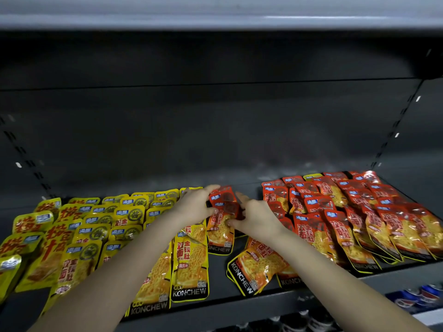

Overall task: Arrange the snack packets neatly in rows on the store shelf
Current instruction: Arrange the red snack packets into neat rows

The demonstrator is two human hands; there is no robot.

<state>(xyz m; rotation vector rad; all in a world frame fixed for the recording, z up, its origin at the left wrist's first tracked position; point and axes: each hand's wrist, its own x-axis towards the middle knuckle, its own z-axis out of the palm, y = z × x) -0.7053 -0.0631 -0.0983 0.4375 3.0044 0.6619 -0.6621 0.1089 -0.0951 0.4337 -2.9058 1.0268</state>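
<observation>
On the left part of the grey shelf (219, 276) lie the yellow packets (96, 226), flat and overlapping each other in several rows that run from the front edge toward the back; the rows nearest the left edge are a little crooked, and the front packets reach almost to the shelf lip. Just right of them one long yellow packet (189, 267) lies straight with its dark bottom band toward the front. Near the middle, the left hand (194, 207) comes in over the yellow rows; its fingers are curled around the left edge of a small pile of red packets (224, 212), with the thumb on top. The pile lies on the shelf between the yellow group and the red group, with its lower end toward the front. The right hand (259, 216) grasps the same pile from the right side, thumb and fingers pinching its edge; so both hands hold it together. In front of the right wrist a tilted packet (256, 267) lies at an angle on other red ones, apart from the rows. Further right are the red packets (354, 212), in overlapping rows up to the right end of the shelf; one yellow-topped packet (311, 176) shows at the back among them. At the lower right, below the shelf, some cans (422, 295) stand on a lower level; they are blurred.
</observation>
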